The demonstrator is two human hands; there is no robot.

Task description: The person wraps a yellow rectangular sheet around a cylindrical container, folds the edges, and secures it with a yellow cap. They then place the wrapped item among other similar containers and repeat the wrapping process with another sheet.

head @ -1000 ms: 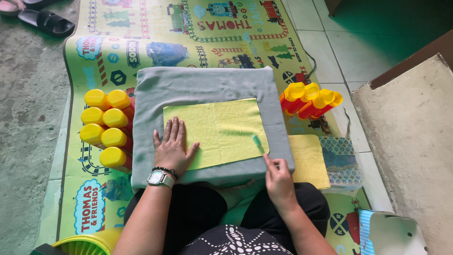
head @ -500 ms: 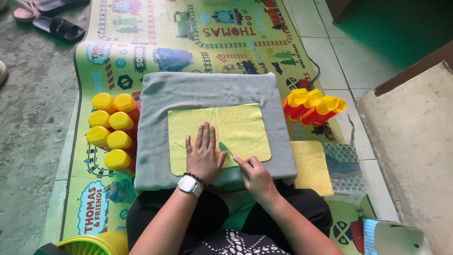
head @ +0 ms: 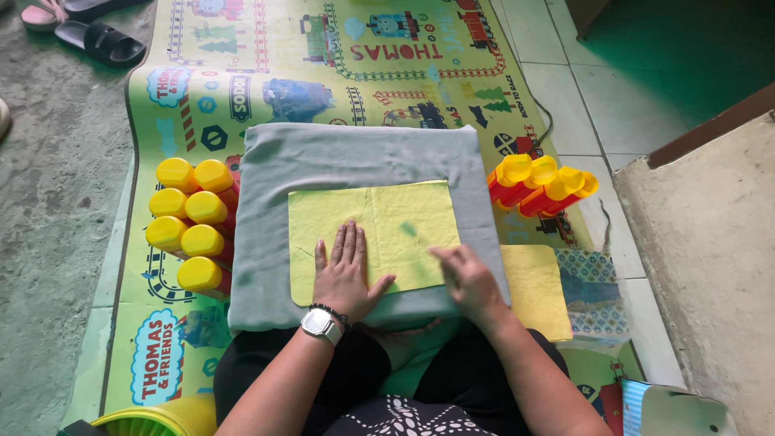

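While the left hand (head: 345, 273) presses flat, fingers spread, the yellow cloth (head: 379, 226) lies under it; right hand's (head: 467, 274) grip unclear

A person sits on the floor over a grey padded board (head: 355, 153) laid on a printed play mat (head: 266, 64). A yellow-green cloth (head: 395, 218) lies flat on the board. The left hand (head: 345, 274), a watch on its wrist, presses flat on the cloth; the right hand (head: 467, 278) rests curled at the cloth's right edge. Yellow-capped red bottles (head: 190, 226) lie left of the board, another cluster of bottles (head: 541, 184) right. A yellow cloth stack (head: 537, 291) lies beside the right hand.
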